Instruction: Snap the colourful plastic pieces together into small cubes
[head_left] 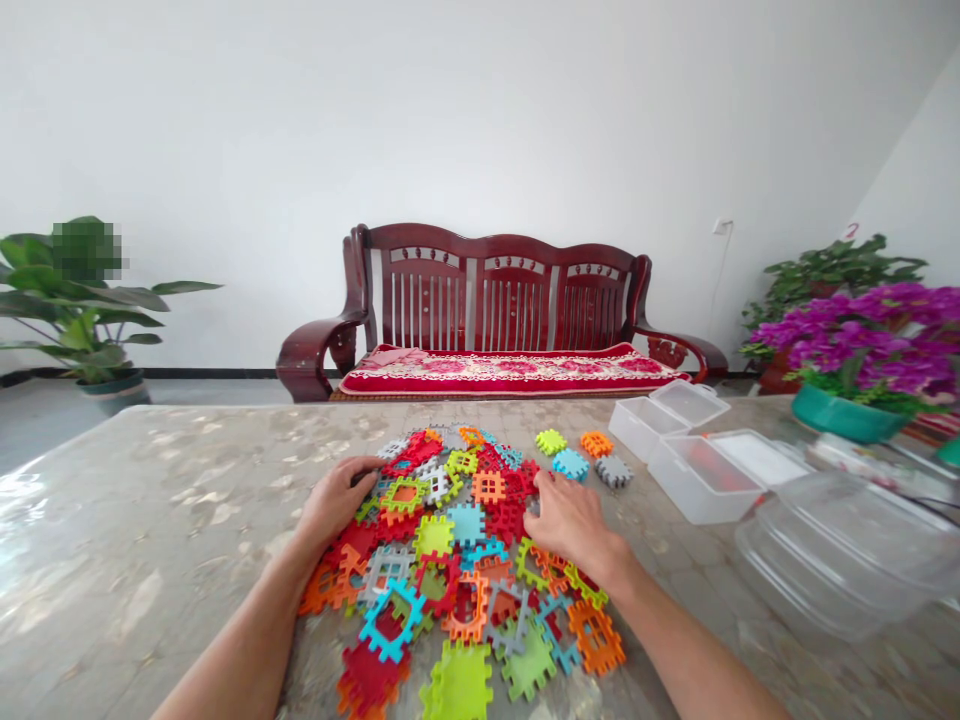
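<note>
A pile of colourful interlocking plastic tiles (457, 555) lies on the marble table (172, 500) in front of me. My left hand (337, 495) rests on the pile's left edge, fingers curled over red and grey tiles. My right hand (570, 520) lies palm down on the pile's right side, fingers bent onto red tiles; whether it grips one is hidden. Four single tiles sit apart beyond my right hand: green (550, 441), orange (596, 443), blue (571, 464) and grey (613, 470).
Two small clear plastic boxes with open lids (660, 425) (701, 480) stand to the right, a large clear tub (847, 560) nearer the edge. A purple flower pot (847, 410) is far right. A wooden bench (502, 310) and a plant (90, 320) stand behind.
</note>
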